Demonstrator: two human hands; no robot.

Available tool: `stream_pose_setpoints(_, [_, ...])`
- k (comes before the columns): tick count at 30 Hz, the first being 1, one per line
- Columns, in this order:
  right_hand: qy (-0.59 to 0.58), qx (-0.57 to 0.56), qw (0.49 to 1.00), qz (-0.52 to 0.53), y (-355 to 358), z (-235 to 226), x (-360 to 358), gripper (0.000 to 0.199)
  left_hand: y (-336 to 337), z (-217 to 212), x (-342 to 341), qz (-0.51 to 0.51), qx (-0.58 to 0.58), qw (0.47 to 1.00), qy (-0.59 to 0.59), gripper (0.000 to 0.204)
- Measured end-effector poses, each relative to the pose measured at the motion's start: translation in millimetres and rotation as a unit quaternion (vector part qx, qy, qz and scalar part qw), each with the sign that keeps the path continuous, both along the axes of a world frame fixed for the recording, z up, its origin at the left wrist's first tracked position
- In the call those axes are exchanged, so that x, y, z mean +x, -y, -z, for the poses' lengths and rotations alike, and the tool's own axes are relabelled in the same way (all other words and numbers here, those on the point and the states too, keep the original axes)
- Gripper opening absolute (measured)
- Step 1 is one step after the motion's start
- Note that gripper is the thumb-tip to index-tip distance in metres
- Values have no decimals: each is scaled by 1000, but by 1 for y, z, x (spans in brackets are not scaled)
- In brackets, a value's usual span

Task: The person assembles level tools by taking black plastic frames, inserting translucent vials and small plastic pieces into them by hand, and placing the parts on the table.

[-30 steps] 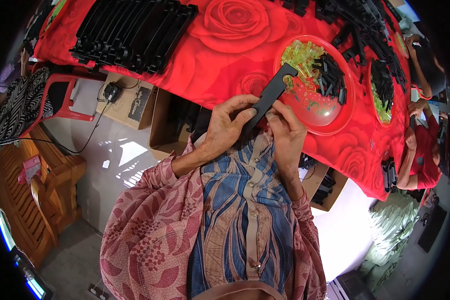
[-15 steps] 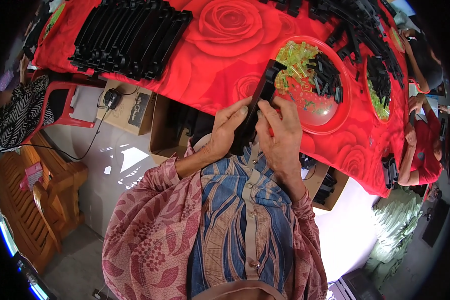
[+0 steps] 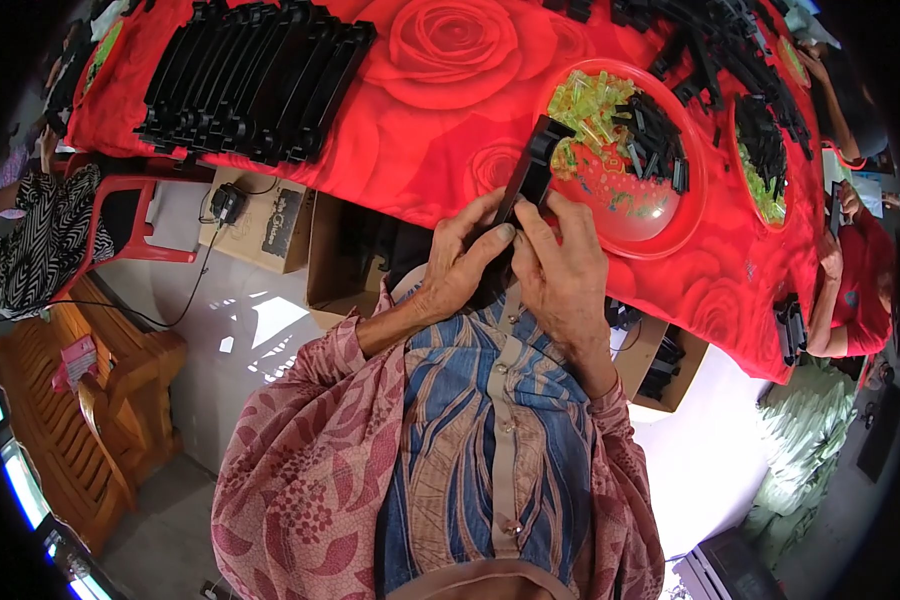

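Observation:
Between my two hands a long black plastic strip [image 3: 532, 172] stands tilted, its far end over the table edge and its near part hidden by my fingers. My left hand [image 3: 462, 262] is closed on its left side, the thumb pressed toward the middle. From the right, my right hand [image 3: 562, 268] grips the same part with fingers bent around it. Just beyond lies a round red tray [image 3: 660, 240] holding yellow-green translucent pieces [image 3: 588, 108] and small black pieces [image 3: 650, 145].
A row of similar black strips [image 3: 255, 85] lies on the red rose-patterned tablecloth [image 3: 440, 130]. Cardboard boxes [image 3: 325, 285] stand under the table. A second tray [image 3: 762, 160] sits at the right, near a person in red [image 3: 863, 280]. At left are a red chair [image 3: 155, 215] and wooden bench [image 3: 65, 380].
My left hand has shifted slightly right along the black strip, its thumb now closer to my right hand. The strip stays in nearly the same place.

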State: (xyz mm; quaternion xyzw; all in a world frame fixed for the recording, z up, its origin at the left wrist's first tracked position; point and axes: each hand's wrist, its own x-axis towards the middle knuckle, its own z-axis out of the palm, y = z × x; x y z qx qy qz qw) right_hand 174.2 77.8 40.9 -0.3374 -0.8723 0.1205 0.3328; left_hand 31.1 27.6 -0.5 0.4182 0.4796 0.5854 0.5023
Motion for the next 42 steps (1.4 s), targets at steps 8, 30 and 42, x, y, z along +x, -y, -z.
stream_pose_setpoints(8, [-234, -151, 954, 114, -13, -23, 9, 51, -1, -1, 1, 82, -55, 982, 159, 46])
stream_pose_setpoints(30, [-235, -278, 929, 71, -28, -20, -2, 41, 1, -28, 17, 11, -136, 991, -12, 25])
stream_pose_setpoints(42, [-221, -235, 943, 81, -21, -17, -3, 37, -2, -25, 14, 43, -177, 977, 110, 23])
